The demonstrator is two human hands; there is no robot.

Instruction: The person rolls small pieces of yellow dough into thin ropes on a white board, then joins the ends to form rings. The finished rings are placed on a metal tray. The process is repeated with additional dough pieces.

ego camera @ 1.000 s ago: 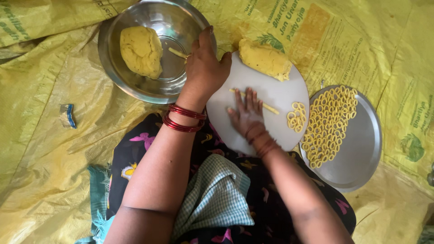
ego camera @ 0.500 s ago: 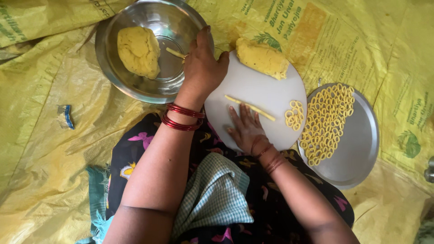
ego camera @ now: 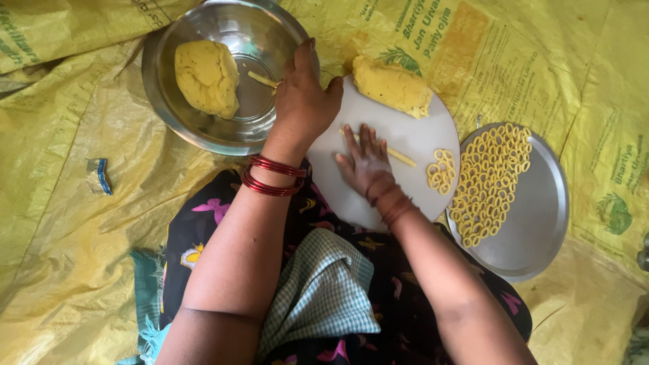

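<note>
My right hand (ego camera: 365, 162) lies flat, fingers spread, on a thin yellow dough rope (ego camera: 399, 157) that stretches across a round white board (ego camera: 412, 132). My left hand (ego camera: 303, 101) rests palm down on the board's left edge, beside a steel bowl (ego camera: 203, 132). A lump of yellow dough (ego camera: 393, 85) sits at the board's far edge. Several small dough rings (ego camera: 442, 169) lie on the board's right side. In the bowl is a bigger dough lump (ego camera: 206, 76) and a short dough stick (ego camera: 262, 80).
A round steel plate (ego camera: 534, 216) at the right holds several rows of dough rings (ego camera: 490, 179). Yellow printed plastic sheeting (ego camera: 74, 223) covers the floor. A small blue-and-white wrapper (ego camera: 99, 174) lies at the left. A checked cloth (ego camera: 321, 290) covers my lap.
My right hand slid toward me and back out again across the board, rolling the dough rope under the palm. My left hand stayed in place.
</note>
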